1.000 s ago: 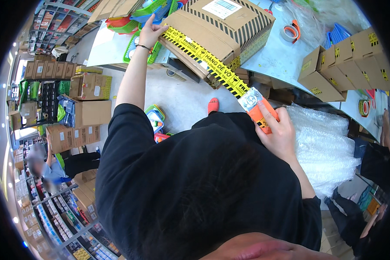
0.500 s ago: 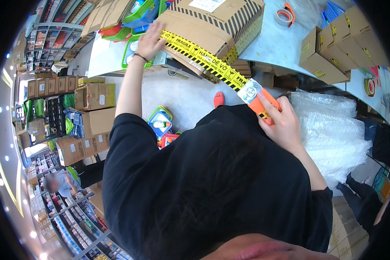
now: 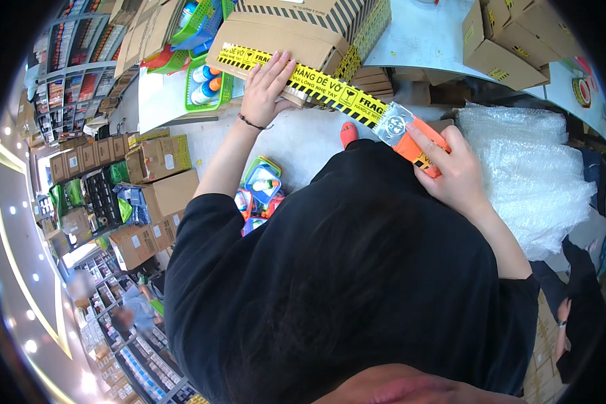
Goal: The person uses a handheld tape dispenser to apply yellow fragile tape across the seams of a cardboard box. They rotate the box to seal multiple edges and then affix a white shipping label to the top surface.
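A cardboard box (image 3: pixel 276 37) with striped tape on its top and side sits at the table's edge. Along its near edge runs a strip of yellow-and-black warning tape (image 3: pixel 323 86), which stretches off the box to an orange tape dispenser (image 3: pixel 421 138). My left hand (image 3: pixel 268 91) lies on the tape with its fingers stretched out, pressing it against the box. Off the box to the right, my right hand (image 3: pixel 454 165) grips the dispenser, the index finger along its side. The tape between box and dispenser is taut.
Green and blue baskets (image 3: pixel 209 84) with bottles stand left of the box. More cartons (image 3: pixel 512 44) are at the right of the table. Bubble wrap (image 3: pixel 518 175) is heaped at my right; small baskets (image 3: pixel 262 182) sit on the floor. Another person (image 3: pixel 572 303) is at lower right.
My left hand has slid right along the tape, from the box's left corner toward its middle. The right hand still holds the dispenser, with the tape drawn out. The view has shifted slightly.
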Demonstrator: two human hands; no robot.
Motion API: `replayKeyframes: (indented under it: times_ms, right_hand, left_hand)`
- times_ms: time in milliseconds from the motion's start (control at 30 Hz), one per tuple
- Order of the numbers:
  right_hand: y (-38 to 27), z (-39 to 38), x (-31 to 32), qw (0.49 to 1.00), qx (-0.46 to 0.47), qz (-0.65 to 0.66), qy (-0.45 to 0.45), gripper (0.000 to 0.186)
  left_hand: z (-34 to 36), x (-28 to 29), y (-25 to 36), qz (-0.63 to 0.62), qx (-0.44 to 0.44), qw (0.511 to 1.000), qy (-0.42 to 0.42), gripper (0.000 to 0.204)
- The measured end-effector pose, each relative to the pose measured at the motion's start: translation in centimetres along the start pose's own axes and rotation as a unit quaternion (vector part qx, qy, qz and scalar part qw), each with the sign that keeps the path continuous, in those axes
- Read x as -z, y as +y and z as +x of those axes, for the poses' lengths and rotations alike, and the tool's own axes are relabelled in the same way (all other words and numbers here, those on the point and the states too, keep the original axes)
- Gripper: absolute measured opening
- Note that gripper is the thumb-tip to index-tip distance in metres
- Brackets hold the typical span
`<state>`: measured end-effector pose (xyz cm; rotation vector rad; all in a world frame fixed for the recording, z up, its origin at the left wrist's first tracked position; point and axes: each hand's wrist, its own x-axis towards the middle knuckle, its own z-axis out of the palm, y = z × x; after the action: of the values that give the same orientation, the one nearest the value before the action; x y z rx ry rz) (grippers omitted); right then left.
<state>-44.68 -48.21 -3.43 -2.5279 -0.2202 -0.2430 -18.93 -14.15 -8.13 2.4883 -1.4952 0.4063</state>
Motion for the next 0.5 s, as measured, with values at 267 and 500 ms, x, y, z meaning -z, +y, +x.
replayKeyframes:
  times_ms: [267, 500]
  right_hand:
    - [6.0, -1.9, -3.8, 0.999, 0.023, -0.023, 0.002, 0.074]
    - [9.6, 0.1, -10.2, 0.998, 0.065, 0.011, 0.016, 0.073]
  left_hand:
    - [-1.7, -2.7, 0.2, 0.024, 0.063, 0.997, 0.029, 0.080]
    - [0.0, 0.4, 1.8, 0.038, 0.026, 0.998, -0.035, 0.079]
